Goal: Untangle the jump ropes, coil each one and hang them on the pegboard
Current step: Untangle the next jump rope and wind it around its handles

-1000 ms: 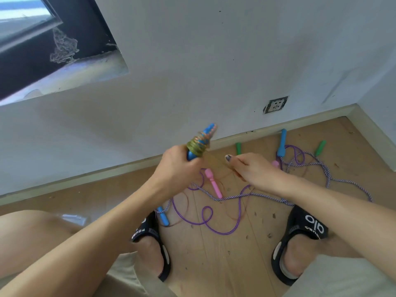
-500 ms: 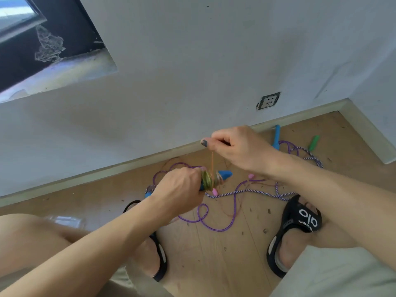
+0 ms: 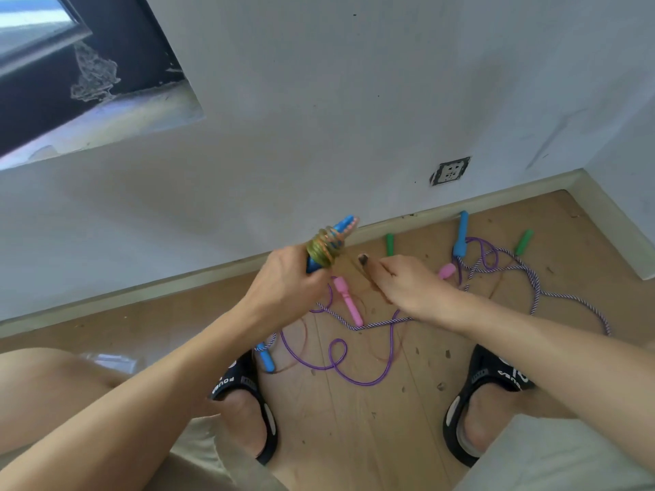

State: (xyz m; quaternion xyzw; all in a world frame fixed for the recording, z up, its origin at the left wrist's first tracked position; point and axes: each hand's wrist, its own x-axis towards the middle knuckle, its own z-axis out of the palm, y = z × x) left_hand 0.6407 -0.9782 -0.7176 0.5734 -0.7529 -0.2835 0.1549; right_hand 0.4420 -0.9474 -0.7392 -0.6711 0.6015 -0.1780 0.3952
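My left hand (image 3: 283,281) grips 2 blue handles (image 3: 331,242) wound in thin gold-brown cord (image 3: 324,247); my right hand (image 3: 400,283) pinches its loose strand. Purple rope (image 3: 354,375) sprawls on the floor (image 3: 372,437). My left sandal (image 3: 230,382) reads "POWE".

The left hand (image 3: 283,278) covers the lower half of a blue handle (image 3: 331,241), so its near end cannot be seen. The thin cord (image 3: 324,248) wound on it is too fine and blurred to count its turns. The right hand (image 3: 407,285) hides most of a pink handle (image 3: 446,271). Both forearms and knees are cut off by the picture's near edge. The window (image 3: 53,65) at far left is cropped.
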